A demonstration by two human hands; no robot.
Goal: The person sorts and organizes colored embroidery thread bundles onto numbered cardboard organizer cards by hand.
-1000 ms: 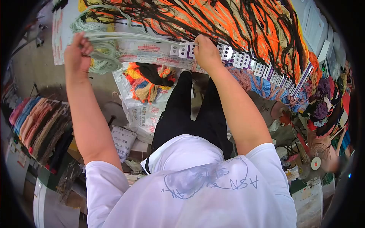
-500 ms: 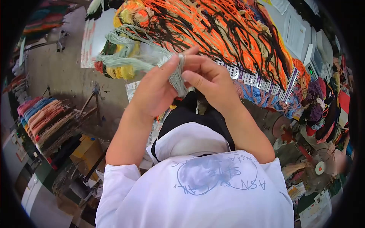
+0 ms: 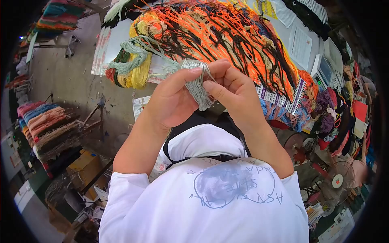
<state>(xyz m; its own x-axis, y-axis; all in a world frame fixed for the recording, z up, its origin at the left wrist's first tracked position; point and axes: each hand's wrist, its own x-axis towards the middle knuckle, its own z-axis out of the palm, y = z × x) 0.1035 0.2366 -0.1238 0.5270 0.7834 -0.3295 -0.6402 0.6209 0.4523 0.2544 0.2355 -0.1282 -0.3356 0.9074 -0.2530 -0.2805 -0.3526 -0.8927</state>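
Observation:
A bundle of grey-green thread (image 3: 198,88) hangs over the fingers in front of my body. My left hand (image 3: 174,95) is closed on it, with the thumb on top of the strands. From the right, my right hand (image 3: 233,85) pinches thread at the bundle's edge, thumb and fingers together. A looser part of the same thread (image 3: 131,54) trails left over a yellow skein (image 3: 139,73). Behind the hands lies a large spread of orange, black and beige yarn (image 3: 227,36).
Punched white and purple cards (image 3: 279,99) edge the orange yarn. A device with a green display (image 3: 322,73) and a printed sheet (image 3: 300,45) are at the right. Coloured skeins hang on a rack (image 3: 48,121) at the left. A fan (image 3: 337,181) stands lower right.
Both hands have shifted slightly right and down with the bundle. The bundle now shows as a compact fold between the hands, and the view of the surroundings has shifted a little.

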